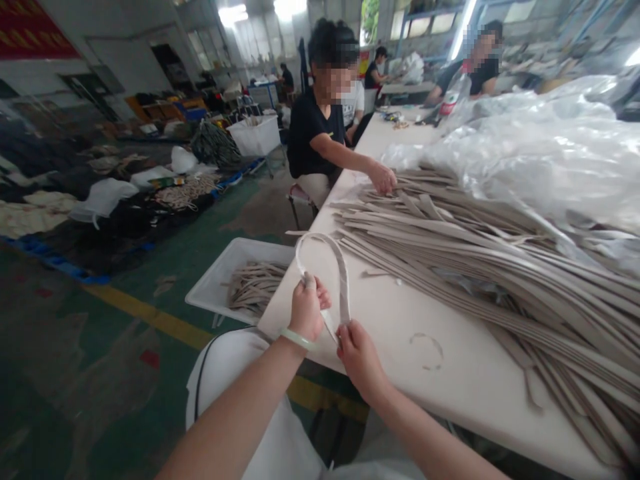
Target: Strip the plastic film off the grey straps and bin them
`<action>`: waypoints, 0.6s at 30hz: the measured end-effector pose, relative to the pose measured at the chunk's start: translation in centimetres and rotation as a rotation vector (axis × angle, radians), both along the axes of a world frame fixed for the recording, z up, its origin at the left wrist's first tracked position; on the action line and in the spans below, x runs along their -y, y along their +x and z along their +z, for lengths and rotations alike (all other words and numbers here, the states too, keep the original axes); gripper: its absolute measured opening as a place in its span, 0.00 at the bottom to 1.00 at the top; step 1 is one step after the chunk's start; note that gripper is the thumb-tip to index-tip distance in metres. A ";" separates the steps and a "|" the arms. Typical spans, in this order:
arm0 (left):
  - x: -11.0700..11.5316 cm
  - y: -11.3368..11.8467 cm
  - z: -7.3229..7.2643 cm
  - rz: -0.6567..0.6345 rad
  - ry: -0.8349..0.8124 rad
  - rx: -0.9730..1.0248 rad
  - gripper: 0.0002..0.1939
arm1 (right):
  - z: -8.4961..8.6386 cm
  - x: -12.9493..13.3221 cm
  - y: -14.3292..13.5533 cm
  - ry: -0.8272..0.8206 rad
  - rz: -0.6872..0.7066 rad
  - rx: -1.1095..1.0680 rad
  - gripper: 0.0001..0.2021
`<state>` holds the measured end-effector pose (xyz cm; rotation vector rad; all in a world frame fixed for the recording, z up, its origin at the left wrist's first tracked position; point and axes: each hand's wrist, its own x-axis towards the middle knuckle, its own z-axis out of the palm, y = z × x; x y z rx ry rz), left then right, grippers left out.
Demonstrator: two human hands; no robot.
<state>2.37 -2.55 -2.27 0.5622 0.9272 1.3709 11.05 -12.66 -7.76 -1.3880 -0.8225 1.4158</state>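
Note:
A pale fabric strip (pixel 344 280) arches in a loop over the near edge of the table (pixel 390 373). My left hand (pixel 309 307), with a pale green bangle at the wrist, is closed on one side of the loop. Lower and to the right, my right hand (pixel 357 350) pinches the strip's other side. A short piece of the strip runs slantwise between the two hands. Many long grey-beige strips (pixel 450 260) lie in a thick pile to the right of my hands.
A white bin (pixel 207 280) holding strips stands left of the table. Across the table corner, a seated person (pixel 317 127) reaches a hand to the pile. Clear plastic sheeting (pixel 550 147) and a bottle (pixel 450 97) are farther back.

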 end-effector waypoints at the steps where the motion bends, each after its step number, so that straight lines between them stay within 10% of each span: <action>1: -0.8 -0.5 0.4 0.034 0.004 0.012 0.22 | -0.3 0.4 0.3 0.021 0.003 0.013 0.16; 5: -1.9 -2.3 1.6 0.040 -0.100 0.045 0.20 | 0.0 1.9 1.9 0.038 0.018 0.020 0.16; 10: 3.6 0.4 -0.3 -0.515 -0.342 0.064 0.18 | 0.9 1.2 2.4 0.020 0.099 0.000 0.18; 18: 2.5 1.2 1.6 -0.207 -0.203 0.079 0.15 | -0.1 4.5 2.0 0.056 0.147 0.170 0.24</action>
